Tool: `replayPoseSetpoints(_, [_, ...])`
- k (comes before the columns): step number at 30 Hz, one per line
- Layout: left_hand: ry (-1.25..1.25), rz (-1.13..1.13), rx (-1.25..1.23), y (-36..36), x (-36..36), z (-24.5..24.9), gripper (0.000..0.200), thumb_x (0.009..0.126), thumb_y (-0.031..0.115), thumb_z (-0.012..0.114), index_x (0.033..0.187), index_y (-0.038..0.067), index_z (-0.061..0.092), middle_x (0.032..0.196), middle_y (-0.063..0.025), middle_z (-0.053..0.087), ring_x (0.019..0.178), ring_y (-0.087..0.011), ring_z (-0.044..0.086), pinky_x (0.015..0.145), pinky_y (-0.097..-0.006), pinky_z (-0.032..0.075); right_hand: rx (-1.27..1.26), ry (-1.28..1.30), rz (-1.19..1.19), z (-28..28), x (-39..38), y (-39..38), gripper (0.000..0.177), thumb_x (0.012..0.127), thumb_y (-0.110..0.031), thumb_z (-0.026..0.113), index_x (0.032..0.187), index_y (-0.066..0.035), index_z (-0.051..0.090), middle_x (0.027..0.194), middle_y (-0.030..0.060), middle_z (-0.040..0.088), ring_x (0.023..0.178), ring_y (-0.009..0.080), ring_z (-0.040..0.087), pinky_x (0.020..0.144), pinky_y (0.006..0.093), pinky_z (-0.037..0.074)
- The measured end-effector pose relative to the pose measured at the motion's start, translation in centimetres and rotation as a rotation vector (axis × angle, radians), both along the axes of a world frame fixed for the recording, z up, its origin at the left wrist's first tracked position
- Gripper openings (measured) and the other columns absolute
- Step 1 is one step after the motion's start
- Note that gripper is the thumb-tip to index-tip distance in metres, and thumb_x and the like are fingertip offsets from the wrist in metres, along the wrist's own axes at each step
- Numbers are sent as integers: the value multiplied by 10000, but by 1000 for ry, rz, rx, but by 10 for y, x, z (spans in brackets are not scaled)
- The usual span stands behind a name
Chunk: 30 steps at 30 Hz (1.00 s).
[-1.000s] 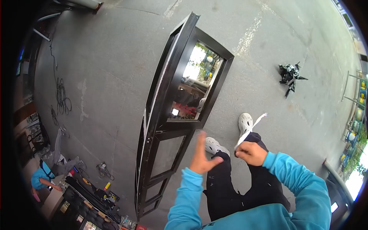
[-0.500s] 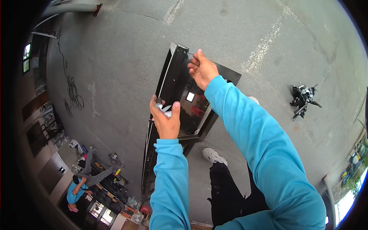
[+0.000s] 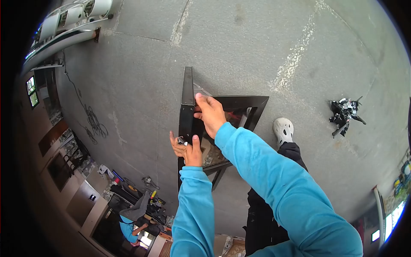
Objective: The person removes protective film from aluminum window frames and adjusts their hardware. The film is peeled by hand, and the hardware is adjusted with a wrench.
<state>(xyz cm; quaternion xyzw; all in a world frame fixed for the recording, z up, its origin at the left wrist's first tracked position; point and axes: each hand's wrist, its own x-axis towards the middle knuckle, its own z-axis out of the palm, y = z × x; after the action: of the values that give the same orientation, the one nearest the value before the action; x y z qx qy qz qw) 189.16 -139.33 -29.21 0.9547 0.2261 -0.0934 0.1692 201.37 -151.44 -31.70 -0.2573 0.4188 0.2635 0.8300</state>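
Note:
A black window frame (image 3: 186, 88) with glass stands upright in front of me, its narrow edge facing up. My right hand (image 3: 210, 115) is closed in a pinch beside the top member, fingertips right at its inner side. A thin, pale curved strip (image 3: 203, 89) shows just beyond those fingers; what they pinch, I cannot tell. My left hand (image 3: 188, 150) curls over the frame lower down, thumb on the near side and fingers on the far side. In its fingers sits a small silver object (image 3: 182, 140), mostly hidden.
Crumpled black and silver scraps (image 3: 344, 115) lie on the concrete floor to the right. My shoe (image 3: 283, 130) is beside the frame. A coiled cable (image 3: 95, 122) lies left. Lower left, another person (image 3: 128, 229) is among tools and materials. A pale pipe (image 3: 64, 45) crosses the upper left.
My right hand has come down to the frame and closed from loosely curled fingers into a pinch. The left hand has shifted slightly lower in view. The frame appears turned, and my view has shifted.

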Motion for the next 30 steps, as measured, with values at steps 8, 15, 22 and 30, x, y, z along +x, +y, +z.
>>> replayPoseSetpoints(8, [19,-109,24,13,-8,-2,628,921,373,536,1271,-51,232,1501,-208,140,1267,-334,269,1058,-456,144,12,-3,-126,0,-19,13,256,904,-240,626,974,6,625,823,42,639,726,96,564,656,265,480])
replayPoseSetpoints(15, [73,-44,33,8,-6,3,662,909,396,545,1261,-74,240,1505,-200,140,1227,-323,315,1048,-447,174,-991,-658,513,-65,-3,-50,123,866,-116,563,860,7,569,886,220,592,863,415,564,773,471,461])
replayPoseSetpoints(22, [33,-56,13,13,-10,-1,674,894,422,552,1264,-49,242,1506,-186,155,1258,-323,299,1061,-449,156,-1665,-129,962,-188,-42,-299,107,863,-117,552,883,-15,579,940,220,590,902,384,576,808,459,465])
replayPoseSetpoints(30, [-58,200,-379,-34,3,40,656,972,420,404,1407,-29,203,1463,-182,238,1289,-277,306,1073,-389,236,-1320,-790,1197,-2,-166,-389,98,750,-109,671,822,-47,649,1249,186,484,1111,389,458,961,448,387])
